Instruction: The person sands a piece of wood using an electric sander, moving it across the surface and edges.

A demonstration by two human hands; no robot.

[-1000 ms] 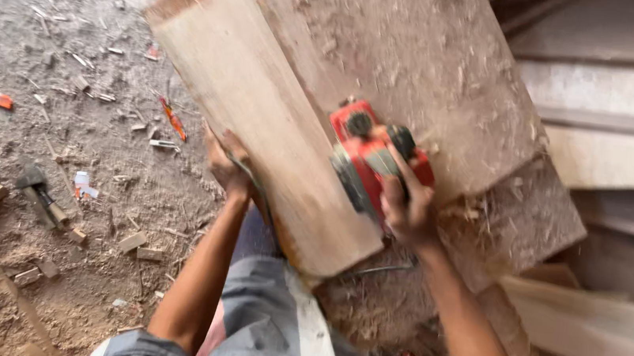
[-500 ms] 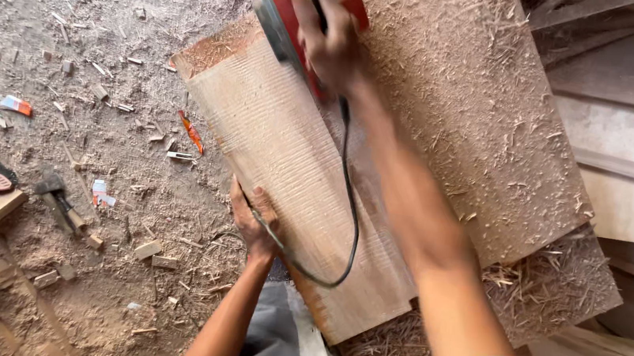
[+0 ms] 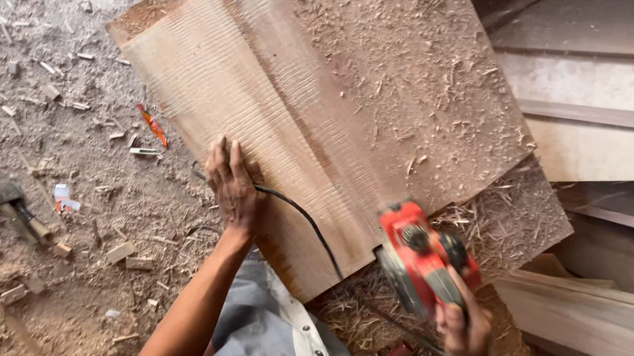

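Note:
A wide wooden plank (image 3: 261, 108) lies tilted across a shaving-covered board (image 3: 408, 77), its face showing ripple marks and a darker strip down the middle. My left hand (image 3: 233, 184) rests flat on the plank's near left edge, fingers spread, beside a black power cord (image 3: 304, 220). My right hand (image 3: 463, 326) grips the handle of a red electric planer (image 3: 420, 253), which sits at the plank's near right corner, just off its end. The cord runs from the planer across the plank toward my left hand.
Sawdust and wood scraps cover the ground at left, with a hammer (image 3: 19, 208) and small offcuts lying there. Stacked planks (image 3: 596, 313) and boards fill the right side. My grey trousers (image 3: 260, 330) show at the bottom.
My right hand has pulled the planer from the plank's far end back to its near right corner. The left hand stayed pressed on the plank's left edge.

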